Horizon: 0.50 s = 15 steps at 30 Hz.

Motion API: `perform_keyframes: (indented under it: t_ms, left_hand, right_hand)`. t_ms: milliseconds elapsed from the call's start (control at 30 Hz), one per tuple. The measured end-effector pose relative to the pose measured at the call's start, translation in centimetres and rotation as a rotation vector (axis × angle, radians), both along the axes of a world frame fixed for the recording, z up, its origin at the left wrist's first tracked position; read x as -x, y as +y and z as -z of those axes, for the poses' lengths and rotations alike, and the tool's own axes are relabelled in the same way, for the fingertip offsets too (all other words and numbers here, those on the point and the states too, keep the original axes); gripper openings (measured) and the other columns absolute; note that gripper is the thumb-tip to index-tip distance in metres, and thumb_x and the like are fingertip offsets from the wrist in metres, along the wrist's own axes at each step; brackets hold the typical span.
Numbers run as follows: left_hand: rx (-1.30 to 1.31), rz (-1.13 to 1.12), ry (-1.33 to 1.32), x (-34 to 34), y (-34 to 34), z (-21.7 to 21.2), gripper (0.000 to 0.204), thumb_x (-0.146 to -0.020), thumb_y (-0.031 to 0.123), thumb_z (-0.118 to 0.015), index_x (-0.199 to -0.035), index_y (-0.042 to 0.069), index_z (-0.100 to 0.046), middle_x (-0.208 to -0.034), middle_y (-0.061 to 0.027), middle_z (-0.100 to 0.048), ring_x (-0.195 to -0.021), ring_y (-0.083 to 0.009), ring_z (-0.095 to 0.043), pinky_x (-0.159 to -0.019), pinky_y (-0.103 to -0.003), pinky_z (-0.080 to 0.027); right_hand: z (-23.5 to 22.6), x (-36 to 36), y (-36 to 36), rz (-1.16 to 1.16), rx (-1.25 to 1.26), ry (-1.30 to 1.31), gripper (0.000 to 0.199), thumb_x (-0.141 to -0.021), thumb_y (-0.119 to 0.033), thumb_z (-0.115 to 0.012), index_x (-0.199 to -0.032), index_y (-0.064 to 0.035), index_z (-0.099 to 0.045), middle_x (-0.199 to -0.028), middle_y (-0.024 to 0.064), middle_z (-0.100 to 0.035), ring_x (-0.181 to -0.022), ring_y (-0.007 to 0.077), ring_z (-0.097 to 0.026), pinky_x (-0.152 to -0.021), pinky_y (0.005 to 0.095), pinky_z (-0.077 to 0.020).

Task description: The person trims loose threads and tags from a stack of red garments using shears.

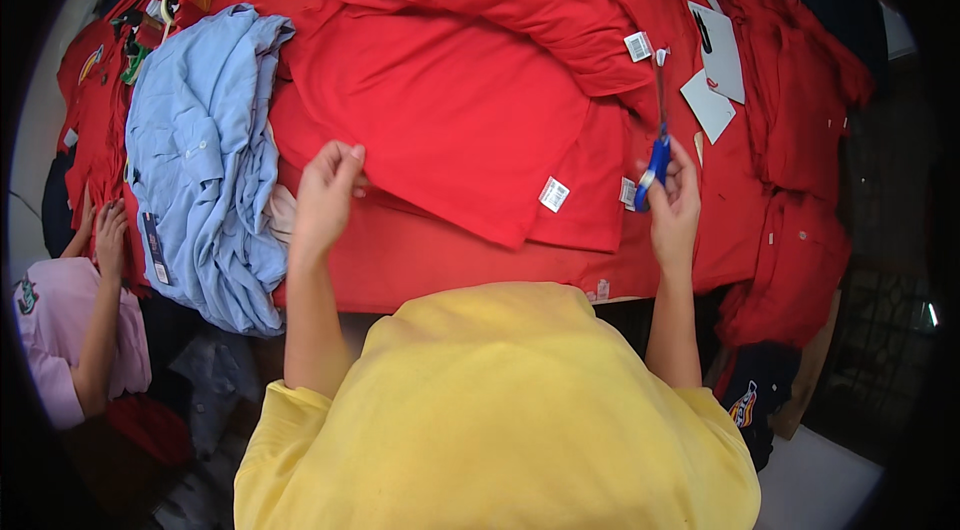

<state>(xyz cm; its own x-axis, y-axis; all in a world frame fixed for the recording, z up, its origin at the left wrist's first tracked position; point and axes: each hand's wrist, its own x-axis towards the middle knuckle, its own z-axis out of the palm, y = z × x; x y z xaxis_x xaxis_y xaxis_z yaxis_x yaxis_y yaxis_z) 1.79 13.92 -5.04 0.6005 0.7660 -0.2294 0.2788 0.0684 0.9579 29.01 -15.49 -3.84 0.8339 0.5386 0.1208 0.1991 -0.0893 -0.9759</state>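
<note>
Seen from your head camera: your left hand (pixel 325 195) pinched the soft edge of a folded red shirt (pixel 450 120), fingers closed on the cloth, at the middle of the table. Your right hand (pixel 675 205) was wrapped around blue-handled scissors (pixel 657 155), thin blades pointing up just beside a small white tag (pixel 638 47). A crumpled pale blue shirt (pixel 205 170) lay heaped to the left, white paper cards (pixel 717 65) to the right. Another person's hand (pixel 110 230) rested at the far left edge.

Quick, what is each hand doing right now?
Left hand: pinching the edge of the red garment.
Right hand: closed around blue-handled scissors.
</note>
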Motion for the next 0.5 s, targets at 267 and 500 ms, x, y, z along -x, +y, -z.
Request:
perform_keyframes:
  t_ms: [267, 500]
  left_hand:
    - [0.686, -0.141, -0.639, -6.0, -0.7, 1.0, 0.044, -0.095, 0.033, -0.055, -0.126, 0.004, -0.045, -0.120, -0.0066, -0.058, -0.113, -0.0203, -0.053, -0.100, -0.038, -0.038]
    - [-0.036, 0.163, 0.080, -5.3, -5.9, 1.4, 0.036, -0.085, 0.013, -0.069, -0.114, -0.001, -0.052, -0.091, -0.0063, -0.063, -0.078, -0.0126, -0.058, -0.071, -0.027, -0.048]
  right_hand:
    - [-0.9, 7.4, 0.7, -0.392, -0.070, 0.452, 0.055, -0.088, 0.004, -0.056, -0.139, 0.0014, -0.035, -0.115, 0.0111, -0.055, -0.104, 0.0203, -0.062, -0.087, 0.0290, -0.0493]
    - [0.3, 9.2, -0.3, -0.578, 0.203, 0.479, 0.054, -0.090, -0.003, -0.060, -0.139, 0.0015, -0.039, -0.105, 0.0080, -0.059, -0.089, 0.0108, -0.060, -0.078, 0.0248, -0.0495]
